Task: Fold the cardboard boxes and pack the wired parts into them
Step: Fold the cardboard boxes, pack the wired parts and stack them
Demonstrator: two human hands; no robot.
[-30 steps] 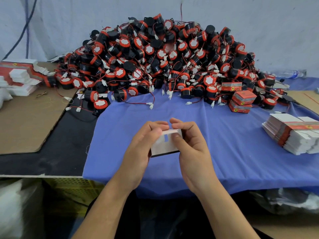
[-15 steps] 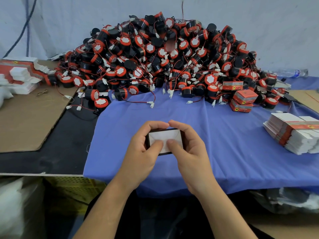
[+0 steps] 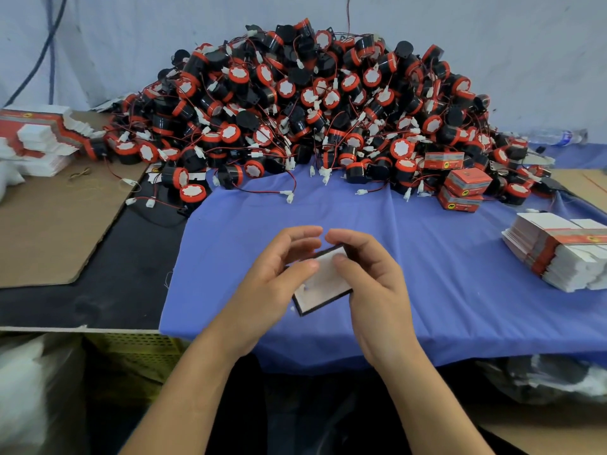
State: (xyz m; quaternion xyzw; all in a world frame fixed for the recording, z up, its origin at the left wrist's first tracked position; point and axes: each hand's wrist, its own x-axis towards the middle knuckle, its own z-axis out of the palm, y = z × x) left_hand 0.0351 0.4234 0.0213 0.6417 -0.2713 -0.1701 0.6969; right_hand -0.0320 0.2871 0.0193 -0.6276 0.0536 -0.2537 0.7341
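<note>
Pinching the cardboard box (image 3: 323, 289) from both sides, the left hand (image 3: 269, 284) and the right hand (image 3: 374, 287) share one grip: fingers curled over the far edge, thumbs pressed on the white face turned up toward the camera. The box hangs tilted just above the blue cloth (image 3: 427, 257) near the front edge of the worktop (image 3: 98, 290), not resting on it.

It looks light and thin-walled. It is probably stiff along its creases and soft across the panels, so a hard squeeze in the middle would likely dent it. The best hold, I judge, is at the corners and folded edges, where the card is doubled, which leaves the flap free to tuck. The printed outside may be a little slick; the raw white side should give the thumbs more bite. Whether a part already sits inside cannot be told, because the white face hides it.

Farther back, the heap of wired parts (image 3: 312, 103) rises against the wall — round black bodies with red rims, thin red leads and white plugs, all tangled. These should feel denser than the box, and the wires are the weak point: lift by the body, not the lead, since a pull on one may drag its neighbours. A few finished boxes (image 3: 466, 185) lie at the heap's right foot, and a stack of flat boxes (image 3: 558, 254) sits further right, well apart from the hands.
</note>
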